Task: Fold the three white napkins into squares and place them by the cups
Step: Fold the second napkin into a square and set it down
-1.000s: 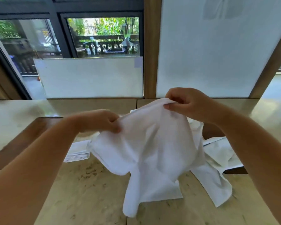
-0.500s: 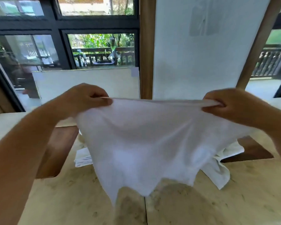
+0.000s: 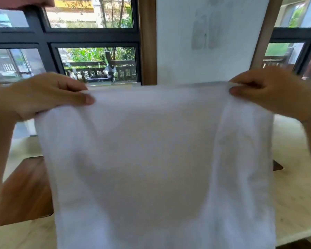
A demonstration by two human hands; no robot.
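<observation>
A white napkin (image 3: 156, 168) hangs spread out flat in front of me and fills most of the view. My left hand (image 3: 45, 94) pinches its upper left corner. My right hand (image 3: 269, 90) pinches its upper right corner. The top edge is pulled taut between the two hands, well above the table. The cloth hides the other napkins and the middle of the table. No cups are in view.
A pale stone table (image 3: 294, 194) shows at the right and lower left. A brown wooden inlay (image 3: 25, 191) lies at the left. Dark-framed windows (image 3: 90, 38) and a white board (image 3: 205, 38) stand behind the table.
Both hands have lifted the napkin higher and pulled it apart, from a bunched drape to a flat sheet. The view has tilted up, and the other napkins on the table are now covered.
</observation>
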